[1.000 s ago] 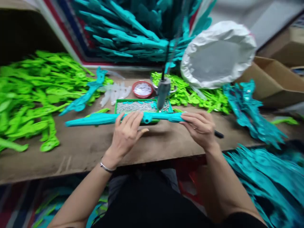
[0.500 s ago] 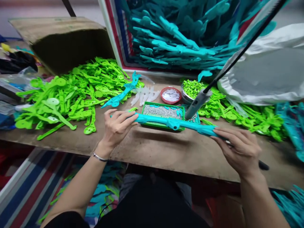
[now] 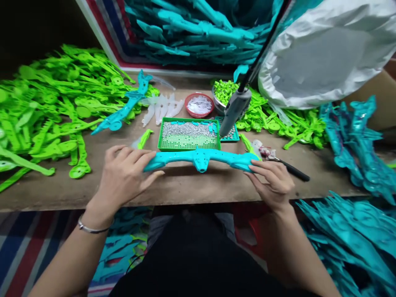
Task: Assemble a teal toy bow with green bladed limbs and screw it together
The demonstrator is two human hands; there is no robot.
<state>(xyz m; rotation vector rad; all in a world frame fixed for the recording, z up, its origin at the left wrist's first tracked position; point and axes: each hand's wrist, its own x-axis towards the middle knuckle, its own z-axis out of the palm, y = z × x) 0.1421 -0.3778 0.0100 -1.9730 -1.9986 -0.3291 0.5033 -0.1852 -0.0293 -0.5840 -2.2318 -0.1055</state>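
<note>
A long turquoise plastic toy bow part [image 3: 182, 156] spans the space between my hands, above the front of the workbench. My left hand [image 3: 123, 173] grips its left end, and my right hand [image 3: 274, 181] pinches the right end. A socket-like knob at its middle points towards me. Just behind it lies a green perforated tray [image 3: 189, 144] of small metal screws and turquoise bits. A grey electric screwdriver [image 3: 235, 109] hangs upright over a small teal tray [image 3: 232, 135], right of the green one.
Lime-green plastic parts [image 3: 62, 103] heap up at left, near another turquoise piece [image 3: 126, 107]. A red basket [image 3: 199, 105] and a metal bowl [image 3: 220, 103] stand behind. At right are a black-handled tool [image 3: 293, 170], a white sack [image 3: 324, 57] and turquoise parts [image 3: 355, 148].
The turquoise part has levelled out and rolled, so its middle knob faces me. Both hands appear further left and lower relative to my body, as the camera view has shifted rightward.
</note>
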